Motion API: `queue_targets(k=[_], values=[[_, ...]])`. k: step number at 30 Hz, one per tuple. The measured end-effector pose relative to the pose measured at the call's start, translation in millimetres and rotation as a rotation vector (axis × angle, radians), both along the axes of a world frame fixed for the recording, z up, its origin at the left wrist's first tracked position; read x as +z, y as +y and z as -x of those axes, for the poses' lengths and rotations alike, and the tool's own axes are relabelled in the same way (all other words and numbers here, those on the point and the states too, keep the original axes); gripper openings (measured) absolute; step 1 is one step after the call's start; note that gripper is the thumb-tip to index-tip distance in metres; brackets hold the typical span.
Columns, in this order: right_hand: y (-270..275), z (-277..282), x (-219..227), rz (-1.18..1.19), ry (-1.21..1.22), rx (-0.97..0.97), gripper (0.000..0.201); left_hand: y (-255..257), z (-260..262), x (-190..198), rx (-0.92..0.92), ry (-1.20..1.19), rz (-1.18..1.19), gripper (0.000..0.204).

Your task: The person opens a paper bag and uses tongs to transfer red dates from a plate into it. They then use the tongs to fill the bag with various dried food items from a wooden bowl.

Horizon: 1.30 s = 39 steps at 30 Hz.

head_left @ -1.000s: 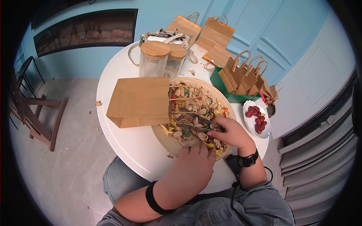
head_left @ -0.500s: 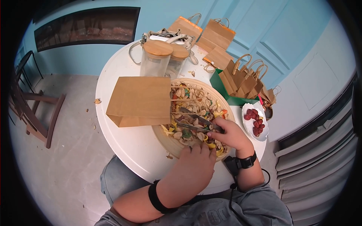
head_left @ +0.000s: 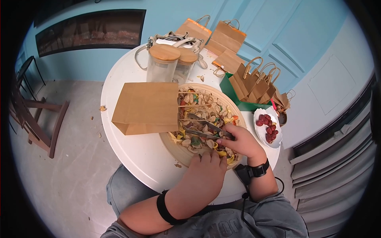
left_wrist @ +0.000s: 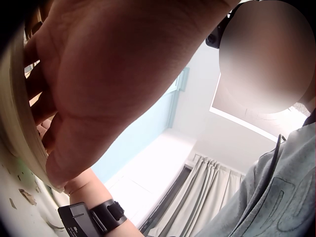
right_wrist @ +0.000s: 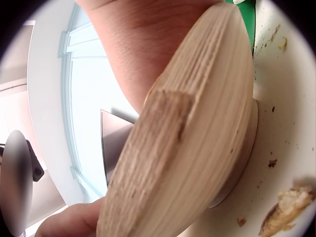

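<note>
a paper bag (head_left: 147, 108) lies left, handle end toward the dried bits (head_left: 216, 104). the left hand (head_left: 200, 174) touches the near rim of the tray (head_left: 173, 152); i cannot tell whether it holds anything. above the bits, tongs (head_left: 216, 127) run leftward from the nearer right hand (head_left: 244, 141), which grips them.

tongs (head_left: 216, 128): metal, arms spread, over mix (head_left: 194, 140) | mix: pale pieces, yellow bits, in bowl (head_left: 168, 146) | bowl: round, pale wood

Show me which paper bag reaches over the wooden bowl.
The large bag in front of the lidded jars: it alone reaches over the wooden bowl; the other bags sit apart, in, beside or beyond the green box.
</note>
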State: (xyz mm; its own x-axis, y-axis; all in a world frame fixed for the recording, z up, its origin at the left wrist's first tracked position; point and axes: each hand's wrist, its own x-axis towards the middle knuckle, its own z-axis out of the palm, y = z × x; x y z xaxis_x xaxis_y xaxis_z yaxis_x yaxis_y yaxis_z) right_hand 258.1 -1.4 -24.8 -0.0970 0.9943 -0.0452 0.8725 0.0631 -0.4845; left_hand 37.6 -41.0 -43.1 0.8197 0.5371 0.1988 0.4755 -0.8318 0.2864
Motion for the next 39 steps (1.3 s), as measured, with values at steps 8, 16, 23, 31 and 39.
queue_targets(k=[8,16,23,31,39], values=[[-0.1,1.3,2.5,0.02,-0.015,-0.003,0.034,-0.6,-0.3,1.1,-0.001,0.01,0.01,0.056],[-0.3,0.8,1.4,-0.007,-0.022,0.008,0.035,-0.3,-0.3,2.8,-0.002,0.019,0.019,0.056],[-0.5,-0.4,-1.8,-0.048,0.001,0.011,0.036,-0.5,-0.4,0.9,0.004,0.017,0.007,0.056],[-0.8,0.4,-1.5,-0.05,-0.001,0.01,0.036,-0.8,-0.9,2.1,0.013,0.021,0.009,0.057],[0.3,-0.2,0.6,0.012,-0.027,-0.004,0.035,-1.2,-0.8,2.0,0.01,0.019,0.004,0.057]])
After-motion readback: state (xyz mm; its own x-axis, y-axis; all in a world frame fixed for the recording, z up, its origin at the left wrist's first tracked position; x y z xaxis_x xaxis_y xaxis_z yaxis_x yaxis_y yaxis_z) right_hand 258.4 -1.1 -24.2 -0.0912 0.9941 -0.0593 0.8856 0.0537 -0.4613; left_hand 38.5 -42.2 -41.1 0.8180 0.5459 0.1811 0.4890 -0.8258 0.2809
